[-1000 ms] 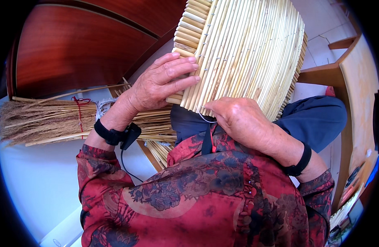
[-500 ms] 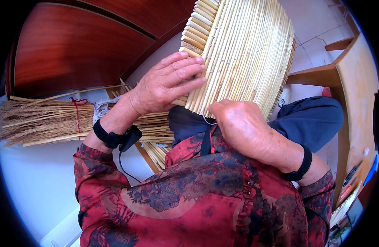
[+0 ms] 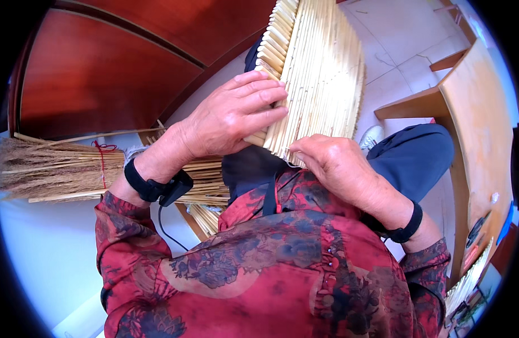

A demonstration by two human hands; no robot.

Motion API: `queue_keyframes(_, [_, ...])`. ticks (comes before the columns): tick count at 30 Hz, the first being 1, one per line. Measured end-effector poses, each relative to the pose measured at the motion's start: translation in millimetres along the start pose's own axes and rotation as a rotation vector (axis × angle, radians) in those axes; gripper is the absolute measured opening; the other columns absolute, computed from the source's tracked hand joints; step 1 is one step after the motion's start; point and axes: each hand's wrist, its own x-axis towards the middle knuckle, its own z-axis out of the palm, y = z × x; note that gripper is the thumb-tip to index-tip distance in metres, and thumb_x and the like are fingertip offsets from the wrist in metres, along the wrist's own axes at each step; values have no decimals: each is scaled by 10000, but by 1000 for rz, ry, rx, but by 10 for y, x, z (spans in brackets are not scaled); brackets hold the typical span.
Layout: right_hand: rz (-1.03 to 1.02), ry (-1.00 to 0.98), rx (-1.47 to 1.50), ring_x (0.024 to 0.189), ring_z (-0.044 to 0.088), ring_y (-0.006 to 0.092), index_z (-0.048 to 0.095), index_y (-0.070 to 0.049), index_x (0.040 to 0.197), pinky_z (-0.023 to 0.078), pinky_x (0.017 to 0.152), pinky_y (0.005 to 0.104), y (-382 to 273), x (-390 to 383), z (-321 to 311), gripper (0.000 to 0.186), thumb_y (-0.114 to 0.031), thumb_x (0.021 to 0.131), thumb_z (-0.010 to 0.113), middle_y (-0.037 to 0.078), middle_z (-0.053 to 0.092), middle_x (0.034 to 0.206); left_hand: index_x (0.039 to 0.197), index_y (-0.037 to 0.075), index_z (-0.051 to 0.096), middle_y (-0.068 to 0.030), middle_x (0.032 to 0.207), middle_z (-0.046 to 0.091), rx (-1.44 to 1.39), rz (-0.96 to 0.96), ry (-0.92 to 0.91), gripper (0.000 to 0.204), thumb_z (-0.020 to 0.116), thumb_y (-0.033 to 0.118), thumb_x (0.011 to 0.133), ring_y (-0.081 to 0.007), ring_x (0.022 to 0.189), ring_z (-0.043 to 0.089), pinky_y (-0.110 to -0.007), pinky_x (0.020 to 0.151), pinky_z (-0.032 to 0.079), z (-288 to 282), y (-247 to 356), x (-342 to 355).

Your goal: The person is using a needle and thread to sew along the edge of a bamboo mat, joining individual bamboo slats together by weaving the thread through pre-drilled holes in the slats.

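Note:
A mat of pale plant stalks bound side by side with thread rises from my lap. Its left border is a row of staggered cut stalk ends. My left hand grips that border close to the near corner, fingers lying over the top and thumb hidden. At the near edge my right hand is closed, with thumb and index finger pinching the outermost stalks. A bit of white thread shows just below that edge; whether the right fingers also hold it is hidden.
Left of me lies a bundle of dry stalks with feathery heads, tied with red string. Dark red wooden panels stand behind it. On the right is a wooden table, with scissors near its edge.
The mat has tilted and shifted, so its right side looks narrower. My right hand has turned, showing its pinching thumb and index finger. The thread loop below the edge looks smaller.

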Motion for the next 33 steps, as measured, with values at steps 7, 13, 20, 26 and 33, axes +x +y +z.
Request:
queue_keyframes(7, [52, 60, 3, 750, 646, 341, 663, -100, 980, 519, 630, 426, 310, -214, -170, 130, -130, 879, 587, 151, 648, 793, 1030, 54, 632, -78, 1142, 626, -30, 128, -106, 409, 722, 85, 633, -265, 1140, 560, -445, 979, 398, 25, -120, 462])
queue_keyframes(13, [14, 126, 60, 741, 648, 329, 648, -109, 990, 523, 614, 416, 317, -251, 8, 153, -118, 856, 576, 132, 646, 784, 1040, 61, 629, -68, 1140, 629, -31, 85, -220, 417, 714, 37, 633, -260, 1150, 557, -447, 985, 388, -66, -91, 332])
queue_keyframes(20, [109, -32, -141, 730, 662, 291, 608, -93, 917, 537, 598, 395, 26, -181, 51, 149, -61, 783, 551, 104, 628, 774, 1106, 77, 613, -86, 1244, 596, -36, 175, -350, 402, 689, 201, 732, -260, 1212, 531, -469, 1031, 356, -84, -146, 70])
queue_keyframes(26, [143, -42, -145, 715, 662, 285, 609, -104, 926, 540, 580, 390, -23, -85, 125, 150, -73, 793, 546, 96, 618, 759, 1114, 81, 619, -90, 1265, 590, -15, 208, -330, 351, 644, 199, 784, -262, 1227, 529, -483, 1039, 347, -113, -266, -90])
queue_keyframes(33, [108, 56, -42, 719, 651, 288, 636, -124, 1006, 530, 579, 377, 104, -156, 158, 241, -33, 797, 560, 88, 602, 749, 1116, 50, 621, -102, 1219, 615, 31, 292, -300, 392, 675, 264, 792, -268, 1190, 561, -477, 995, 387, -118, -309, -34])
